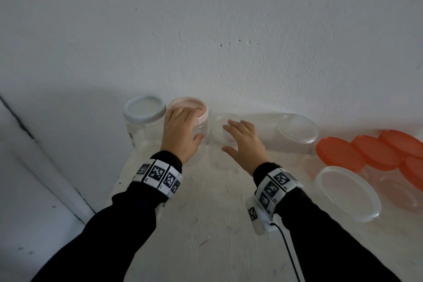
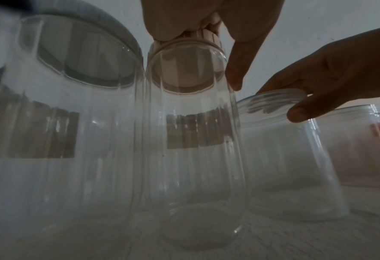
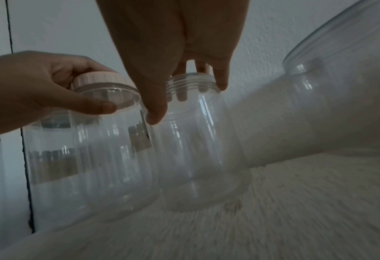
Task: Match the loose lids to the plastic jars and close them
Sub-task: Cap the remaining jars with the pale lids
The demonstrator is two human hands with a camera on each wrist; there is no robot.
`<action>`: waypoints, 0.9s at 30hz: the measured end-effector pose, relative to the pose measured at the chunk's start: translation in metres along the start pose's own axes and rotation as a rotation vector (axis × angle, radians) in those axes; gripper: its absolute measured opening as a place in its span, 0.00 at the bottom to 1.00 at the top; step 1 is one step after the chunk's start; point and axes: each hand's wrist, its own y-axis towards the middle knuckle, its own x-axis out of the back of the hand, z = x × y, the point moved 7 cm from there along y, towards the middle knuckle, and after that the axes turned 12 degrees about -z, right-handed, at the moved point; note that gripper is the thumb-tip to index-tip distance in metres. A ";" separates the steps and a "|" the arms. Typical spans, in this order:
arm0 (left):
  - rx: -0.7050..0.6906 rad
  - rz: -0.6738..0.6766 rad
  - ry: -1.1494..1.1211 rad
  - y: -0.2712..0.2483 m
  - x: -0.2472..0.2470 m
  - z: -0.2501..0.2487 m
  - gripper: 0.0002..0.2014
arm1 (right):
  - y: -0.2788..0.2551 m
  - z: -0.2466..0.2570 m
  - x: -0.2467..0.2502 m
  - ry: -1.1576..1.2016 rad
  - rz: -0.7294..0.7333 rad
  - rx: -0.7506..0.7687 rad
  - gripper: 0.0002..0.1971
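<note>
Nearest you, your two black sleeves (image 1: 119, 220) with marker wristbands (image 1: 160, 175) reach forward over the white tabletop (image 1: 206, 236). Your left hand (image 1: 180, 131) sits on the pink ribbed lid (image 1: 201, 110) of a clear plastic jar (image 2: 191, 158), fingers (image 3: 59, 67) curled over the lid's top and thumb (image 3: 91, 105) pressed to its rim: the fingers grasp the pink lid. To its left, close against it, stands a second clear jar (image 1: 142, 130) capped with a white lid (image 1: 144, 110). Your right hand (image 1: 246, 142) hovers over the open threaded mouth of a lidless jar (image 3: 198, 140), just right of the pink-lidded jar; its fingers (image 3: 220, 81) are spread and released, tips at the rim, whether touching you cannot tell. Further right stand two wider open jars, one at the wall (image 1: 297, 131) and one nearer you (image 1: 348, 192). Orange lids (image 1: 341, 153) lie overlapping in a cluster at the right edge. All jars stand upright against or near the white wall (image 1: 229, 30).
</note>
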 end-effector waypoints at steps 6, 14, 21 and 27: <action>0.002 -0.022 -0.007 0.001 0.002 -0.002 0.30 | 0.001 0.006 -0.004 -0.018 -0.031 0.036 0.29; -0.006 -0.022 -0.004 0.000 0.002 -0.002 0.30 | -0.006 -0.020 0.011 -0.235 -0.059 -0.060 0.46; 0.008 -0.011 -0.001 0.000 0.000 -0.001 0.29 | -0.020 -0.076 0.042 -0.341 -0.187 -0.435 0.52; 0.022 -0.003 0.002 0.000 0.001 0.000 0.29 | -0.025 -0.099 0.040 -0.320 -0.150 -0.618 0.42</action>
